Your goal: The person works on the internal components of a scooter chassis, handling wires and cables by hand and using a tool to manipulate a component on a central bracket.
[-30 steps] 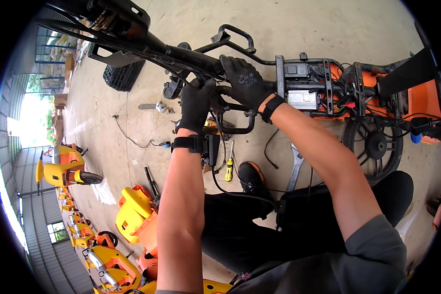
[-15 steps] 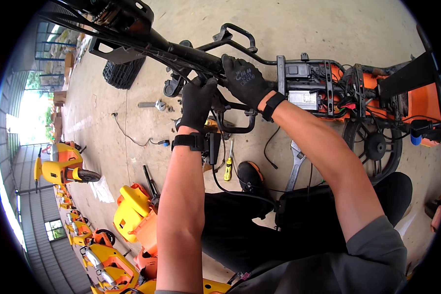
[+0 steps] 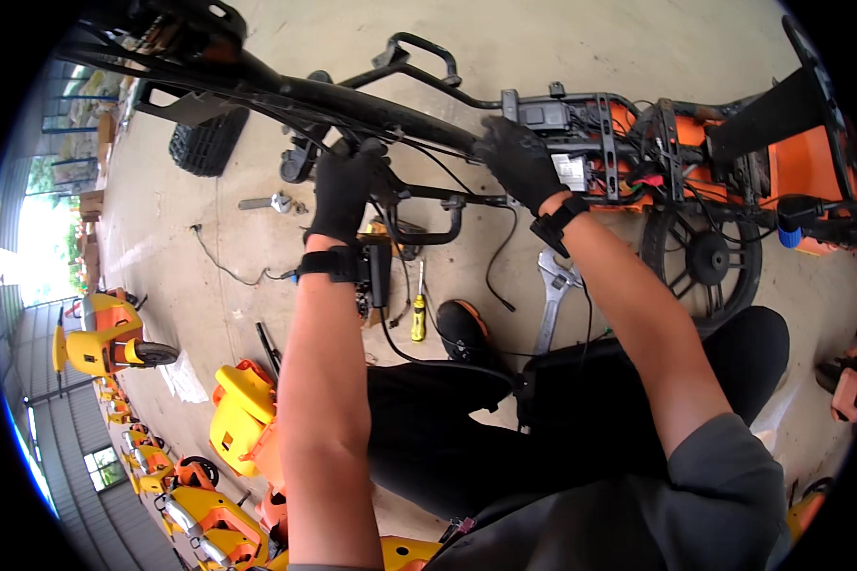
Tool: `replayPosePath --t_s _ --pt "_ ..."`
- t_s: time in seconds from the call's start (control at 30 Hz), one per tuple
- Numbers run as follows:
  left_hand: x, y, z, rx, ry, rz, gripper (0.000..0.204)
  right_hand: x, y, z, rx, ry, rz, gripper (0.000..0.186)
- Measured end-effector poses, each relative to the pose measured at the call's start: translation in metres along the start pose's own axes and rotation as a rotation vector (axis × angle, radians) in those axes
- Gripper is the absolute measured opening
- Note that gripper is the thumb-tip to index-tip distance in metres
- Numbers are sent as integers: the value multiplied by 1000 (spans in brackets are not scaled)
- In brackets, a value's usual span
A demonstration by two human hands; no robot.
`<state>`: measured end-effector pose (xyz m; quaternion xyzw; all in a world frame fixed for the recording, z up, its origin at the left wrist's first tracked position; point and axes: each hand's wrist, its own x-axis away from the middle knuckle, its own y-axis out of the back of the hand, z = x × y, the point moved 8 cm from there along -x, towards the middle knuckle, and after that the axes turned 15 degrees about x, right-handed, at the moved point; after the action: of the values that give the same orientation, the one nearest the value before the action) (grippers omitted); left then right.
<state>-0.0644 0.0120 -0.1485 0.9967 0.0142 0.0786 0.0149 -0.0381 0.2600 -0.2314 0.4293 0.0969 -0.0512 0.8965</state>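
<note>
A black scooter frame (image 3: 381, 116) lies across the upper view, with cables along its main tube and a rear section holding electronics (image 3: 543, 112). My gloved left hand (image 3: 343, 186) is closed just below the tube among the cables; what it grips is hidden. To its right, my gloved right hand (image 3: 519, 162) has curled fingers at the tube's right part, beside a thin cable; what they hold is unclear. A yellow screwdriver (image 3: 418, 319) and a large adjustable wrench (image 3: 549, 309) lie on the floor below, and a smaller wrench (image 3: 257, 203) lies left of my left hand.
A wheel (image 3: 705, 257) is at right below the frame, a black ridged part (image 3: 205, 143) at upper left. Loose yellow-orange body panels (image 3: 233, 419) lie beside my left forearm. A yellow scooter (image 3: 100, 338) and several others (image 3: 186, 504) line the left. My shoe (image 3: 457, 328) rests on the floor.
My right hand has slid rightward along the frame, away from my left hand, exposing cables between them. The whole scene appears shifted left and slightly up.
</note>
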Motion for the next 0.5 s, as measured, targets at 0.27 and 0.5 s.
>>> replayPosePath --t_s 0.27,0.5 --pt "4 -11 -1 102 75 22 16 81 -45 -63 -129 -191 103 21" --pt "3 -10 -5 -9 3 125 23 48 -17 8 -295 3 -84 21"
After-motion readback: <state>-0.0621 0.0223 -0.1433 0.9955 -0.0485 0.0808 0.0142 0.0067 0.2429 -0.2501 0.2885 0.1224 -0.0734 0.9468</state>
